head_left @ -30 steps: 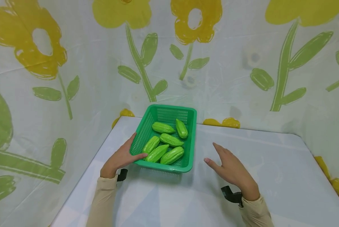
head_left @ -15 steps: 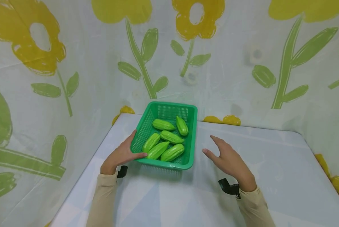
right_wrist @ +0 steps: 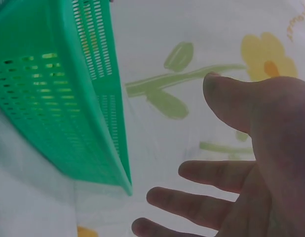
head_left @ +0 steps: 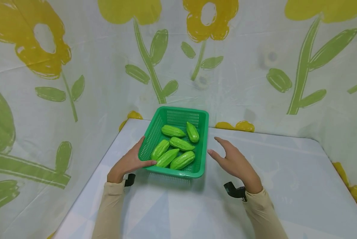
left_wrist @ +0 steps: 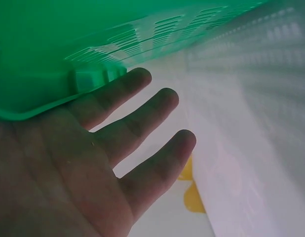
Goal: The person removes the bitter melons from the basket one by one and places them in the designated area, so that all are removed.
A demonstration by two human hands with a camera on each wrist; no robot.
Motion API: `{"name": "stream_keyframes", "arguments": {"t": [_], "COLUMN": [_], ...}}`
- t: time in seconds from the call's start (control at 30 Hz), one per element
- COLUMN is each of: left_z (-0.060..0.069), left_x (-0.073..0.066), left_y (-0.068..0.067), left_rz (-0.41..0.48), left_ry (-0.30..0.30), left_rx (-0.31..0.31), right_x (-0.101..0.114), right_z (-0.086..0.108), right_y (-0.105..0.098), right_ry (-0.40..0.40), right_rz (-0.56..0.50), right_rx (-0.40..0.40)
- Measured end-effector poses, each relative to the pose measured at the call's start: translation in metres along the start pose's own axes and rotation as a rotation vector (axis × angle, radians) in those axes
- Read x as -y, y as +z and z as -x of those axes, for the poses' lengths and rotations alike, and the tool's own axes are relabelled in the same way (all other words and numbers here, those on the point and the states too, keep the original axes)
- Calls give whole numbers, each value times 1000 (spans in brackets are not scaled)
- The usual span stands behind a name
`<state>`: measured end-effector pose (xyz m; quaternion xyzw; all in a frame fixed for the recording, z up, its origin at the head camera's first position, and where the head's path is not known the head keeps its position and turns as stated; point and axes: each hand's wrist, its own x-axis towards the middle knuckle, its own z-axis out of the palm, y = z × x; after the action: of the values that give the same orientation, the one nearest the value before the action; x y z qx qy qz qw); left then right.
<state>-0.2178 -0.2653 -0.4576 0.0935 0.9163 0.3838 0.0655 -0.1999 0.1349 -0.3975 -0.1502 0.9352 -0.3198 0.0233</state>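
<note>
A green plastic basket (head_left: 206,146) with slotted walls stands at the middle of the table, holding several light-green ridged gourds (head_left: 181,144). My left hand (head_left: 129,162) grips the basket's near left corner, its thumb over the rim and its fingers along the outside. In the left wrist view, three spread fingers (left_wrist: 137,128) show beside the outer wall. To the right of the basket is my right hand (head_left: 233,161), apart from it, thumb and fingers extended and holding nothing. The right wrist view has the basket's right wall (right_wrist: 63,113) facing that hand across a gap.
A pale table (head_left: 286,179) lies under the basket and reaches to the right. Behind and to the left hangs a white cloth (head_left: 241,66) with yellow flowers and green stems, close to the basket's far side.
My right hand has moved left and forward, nearer the basket's right side. My left hand and the basket keep their places; the view shifts slightly.
</note>
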Motion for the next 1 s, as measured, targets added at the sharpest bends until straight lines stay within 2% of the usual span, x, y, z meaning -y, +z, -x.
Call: {"name": "stream_keyframes", "arguments": {"t": [0.33, 0.53, 1.0], "left_z": [0, 0, -1], "left_x": [1, 2, 2], "left_y": [0, 0, 0], "left_rz": [2, -3, -11], "left_ry": [-17, -22, -23], "left_rx": [6, 5, 3], "right_x": [16, 26, 52], "right_z": [-27, -46, -89], "right_y": [-2, -5, -5], "right_ry": [-69, -68, -80], "right_rz": [-97, -134, -241], "right_rx": [-54, -96, -95]}}
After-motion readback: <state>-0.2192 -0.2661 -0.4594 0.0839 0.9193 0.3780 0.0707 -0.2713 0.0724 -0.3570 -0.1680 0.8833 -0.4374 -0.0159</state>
